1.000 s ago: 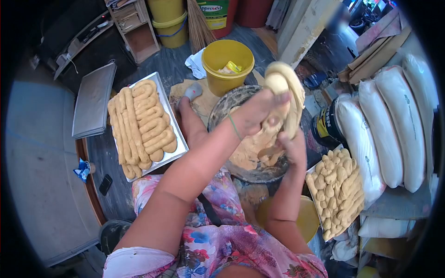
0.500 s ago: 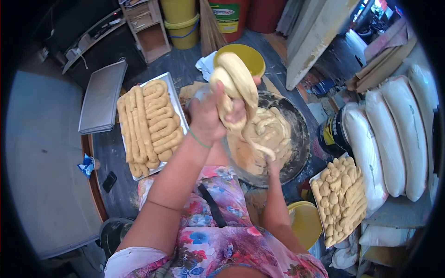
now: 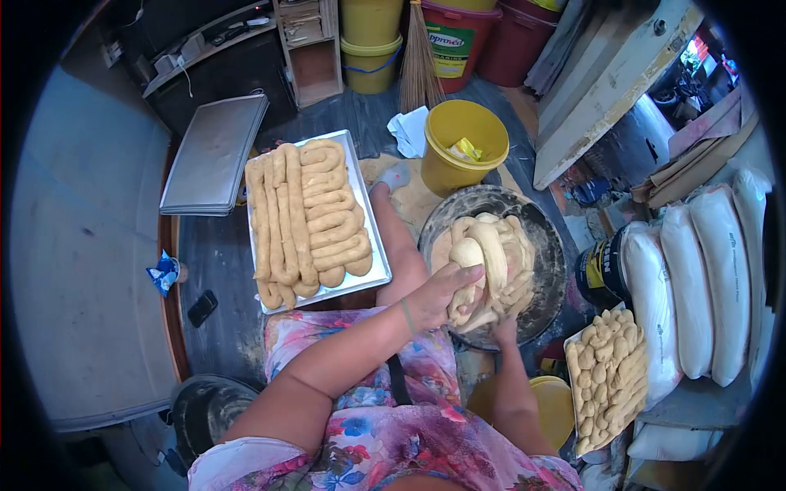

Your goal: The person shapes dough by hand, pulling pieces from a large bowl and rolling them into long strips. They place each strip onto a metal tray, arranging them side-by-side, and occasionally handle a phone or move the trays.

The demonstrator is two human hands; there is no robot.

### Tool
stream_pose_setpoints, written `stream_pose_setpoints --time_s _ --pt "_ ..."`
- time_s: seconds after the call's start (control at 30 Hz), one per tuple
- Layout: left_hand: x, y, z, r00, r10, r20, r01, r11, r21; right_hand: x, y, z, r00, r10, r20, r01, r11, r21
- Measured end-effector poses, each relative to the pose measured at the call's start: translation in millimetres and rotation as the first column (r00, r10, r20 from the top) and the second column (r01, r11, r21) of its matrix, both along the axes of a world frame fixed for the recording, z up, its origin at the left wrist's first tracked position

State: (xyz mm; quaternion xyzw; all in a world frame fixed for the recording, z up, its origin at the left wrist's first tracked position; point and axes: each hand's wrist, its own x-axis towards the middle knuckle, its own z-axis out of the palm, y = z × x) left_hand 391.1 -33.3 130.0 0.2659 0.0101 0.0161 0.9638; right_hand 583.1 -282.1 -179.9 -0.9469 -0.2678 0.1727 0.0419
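Note:
A thick looped rope of pale dough hangs bunched over the wide dark basin. My left hand is closed around its left side, with the thumb on top near a rounded lump. Lower down, by the near rim, my right hand grips the dough's lower end; its fingertips are partly hidden. More dough strands and a dusting of flour lie in the basin beneath. To the left, a metal tray bears long dough ropes laid straight and in winding folds.
A yellow bucket with a packet inside stands behind the basin. At right are a tray of small dough pieces and bulging white sacks. Stacked flat trays, a phone and a broom are also around.
Both hands have brought the dough rope down from above the basin's far side to low over its near part. The view has shifted, showing more of the yellow bucket.

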Motion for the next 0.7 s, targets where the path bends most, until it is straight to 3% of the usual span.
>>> stream_pose_setpoints --time_s 0.07,0.13,0.2,0.23,0.27,0.3,0.33,0.37,0.4,0.43,0.47,0.5,0.53,0.6,0.63,0.7 --pt "-22 7 3 0.998 -0.007 0.060 0.006 1.000 0.018 16 30 40 0.999 0.045 0.028 -0.052 0.923 0.381" --pt "-52 17 6 0.992 -0.040 0.119 0.038 0.999 0.024 16 86 102 0.997 0.038 0.071 -0.071 0.826 0.559" --pt "-80 30 21 0.979 0.018 0.203 -0.039 0.994 0.101 41 142 104 0.994 0.096 -0.058 -0.015 0.627 0.779" --pt "-96 35 31 0.969 0.046 0.243 -0.081 0.988 0.133 21 180 160 0.973 0.068 -0.221 0.128 0.640 0.758" --pt "-111 40 33 0.970 0.073 0.230 -0.108 0.984 0.142 14 216 185 0.910 0.153 -0.384 0.259 0.514 0.818" --pt "-126 44 34 0.971 0.100 0.217 -0.134 0.979 0.152 -1 252 220 0.897 0.179 -0.405 0.280 0.478 0.832" --pt "-142 49 35 0.971 0.126 0.203 -0.161 0.974 0.163 -6 289 229 0.875 0.290 -0.387 0.277 0.356 0.893" --pt "-157 56 25 0.970 0.115 0.216 -0.150 0.977 0.154 -15 325 246 0.837 0.324 -0.441 0.313 0.377 0.872" --pt "-172 63 13 0.968 0.104 0.230 -0.139 0.980 0.144 -40 360 274 0.702 0.434 -0.564 0.478 0.301 0.826" --pt "-184 70 2 0.965 0.093 0.243 -0.128 0.983 0.133 -50 392 282 0.679 0.502 -0.536 0.427 0.324 0.844" --pt "-189 72 5 0.974 0.157 0.164 -0.172 0.982 0.077 -50 435 261 0.605 0.625 -0.492 0.445 0.247 0.861" --pt "-194 74 7 0.972 0.220 0.084 -0.223 0.975 0.025 -67 465 265 0.631 0.624 -0.460 0.361 0.289 0.887" --pt "-194 67 33 0.937 0.332 -0.106 -0.339 0.939 -0.053 -84 493 266 0.634 0.626 -0.454 0.342 0.299 0.891" --pt "-198 74 37 0.880 0.426 -0.208 -0.415 0.904 0.099 -112 547 242 0.686 0.653 -0.321 0.236 0.217 0.947" --pt "-201 82 25 0.899 0.419 -0.122 -0.369 0.879 0.303 -118 574 221 0.763 0.634 -0.125 -0.028 0.225 0.974" --pt "-207 89 -14 0.904 0.406 -0.136 -0.272 0.790 0.550 -141 600 197 0.788 0.606 0.113 -0.512 0.540 0.668"
